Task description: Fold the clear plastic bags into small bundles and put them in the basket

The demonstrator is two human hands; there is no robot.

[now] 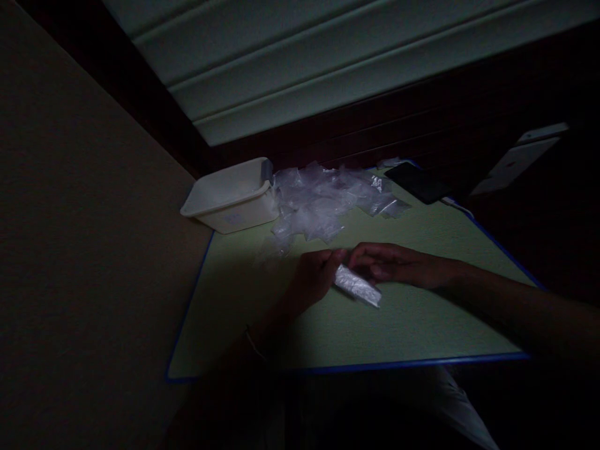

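My left hand (315,275) is closed, thumb on top, around one end of a shiny clear plastic packet (359,286). The packet is narrow and flat, and slants down to the right above the table. What is inside it, if anything, I cannot make out. My right hand (398,262) is just beyond the packet, fingers loosely bent and thumb apart from them. Its fingertips come close to my left thumb; whether they touch the plastic is unclear. Behind both hands lies a loose heap of crinkled clear plastic bags (323,197).
A white plastic bin (234,195) stands at the back left, against the heap. A dark tablet or phone (417,181) with a white cable (457,205) lies at the back right. The pale green table (225,337) has a blue edge; a wall (94,219) rises at left. Light is dim.
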